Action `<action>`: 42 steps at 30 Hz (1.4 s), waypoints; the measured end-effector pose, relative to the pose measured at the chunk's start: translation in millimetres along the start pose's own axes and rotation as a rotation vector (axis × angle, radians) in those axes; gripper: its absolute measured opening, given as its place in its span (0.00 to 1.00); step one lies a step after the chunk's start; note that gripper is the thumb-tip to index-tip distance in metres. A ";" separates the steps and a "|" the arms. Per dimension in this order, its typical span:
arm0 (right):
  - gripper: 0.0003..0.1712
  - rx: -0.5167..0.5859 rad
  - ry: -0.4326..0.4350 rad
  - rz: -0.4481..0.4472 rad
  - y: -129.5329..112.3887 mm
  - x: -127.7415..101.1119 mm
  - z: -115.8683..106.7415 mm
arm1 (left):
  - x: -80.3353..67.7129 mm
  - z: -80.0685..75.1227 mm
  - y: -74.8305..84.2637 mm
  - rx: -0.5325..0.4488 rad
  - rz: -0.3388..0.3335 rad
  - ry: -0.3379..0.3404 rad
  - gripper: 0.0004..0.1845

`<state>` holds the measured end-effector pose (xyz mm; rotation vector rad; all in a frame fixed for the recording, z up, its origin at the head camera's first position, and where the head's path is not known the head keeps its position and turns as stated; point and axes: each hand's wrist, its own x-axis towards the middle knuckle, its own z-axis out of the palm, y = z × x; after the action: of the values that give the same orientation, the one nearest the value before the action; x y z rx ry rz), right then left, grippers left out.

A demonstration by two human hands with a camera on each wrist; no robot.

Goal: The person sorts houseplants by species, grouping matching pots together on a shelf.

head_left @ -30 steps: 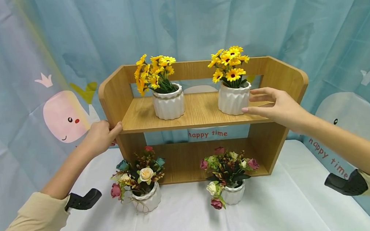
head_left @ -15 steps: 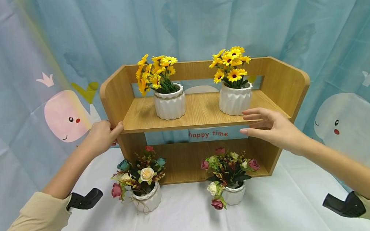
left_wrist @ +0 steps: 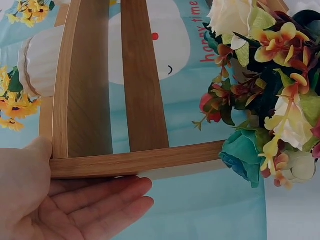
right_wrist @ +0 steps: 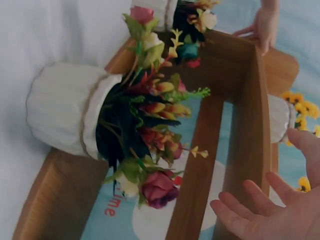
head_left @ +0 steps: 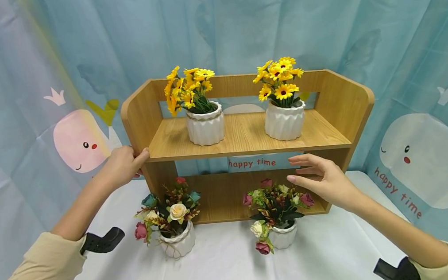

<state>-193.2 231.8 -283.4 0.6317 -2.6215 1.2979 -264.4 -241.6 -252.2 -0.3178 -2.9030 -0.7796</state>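
Observation:
My left hand [head_left: 121,169] holds the left side panel of a two-tier wooden shelf [head_left: 243,131]. In the left wrist view its fingers [left_wrist: 112,205] lie along the panel's outer face, and the thumb is at the front edge. My right hand [head_left: 325,181] hangs in front of the lower tier with fingers spread, holding nothing. Just beyond its fingertips is a white pot of mixed roses [head_left: 283,236] on the table. On the upper tier stand two white pots of yellow sunflowers, a left pot [head_left: 205,126] and a right pot [head_left: 285,121].
A second white pot of roses [head_left: 181,242] stands in front of the shelf's left end. White cloth [head_left: 227,273] covers the table. A blue printed curtain [head_left: 238,27] hangs behind the shelf.
My right hand has come away from the right sunflower pot and moved down to the level of the lower tier. The left hand stays on the shelf's side.

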 end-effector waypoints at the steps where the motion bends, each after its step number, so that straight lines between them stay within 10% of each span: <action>1: 0.27 0.010 0.001 -0.006 1.9 -1.6 2.1 | -0.2 -0.3 0.2 -0.002 -0.003 -0.005 0.31; 29: 0.17 0.114 0.228 -0.071 41.4 -55.9 74.2 | -2.9 4.4 2.1 0.011 -0.027 0.029 0.31; 42: 0.10 0.021 0.240 0.071 68.0 -71.0 105.6 | -2.3 4.8 2.1 0.015 -0.033 0.029 0.30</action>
<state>-153.2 206.7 -419.8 0.3623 -2.4583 1.3304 -262.1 -237.8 -255.8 -0.2547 -2.8921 -0.7612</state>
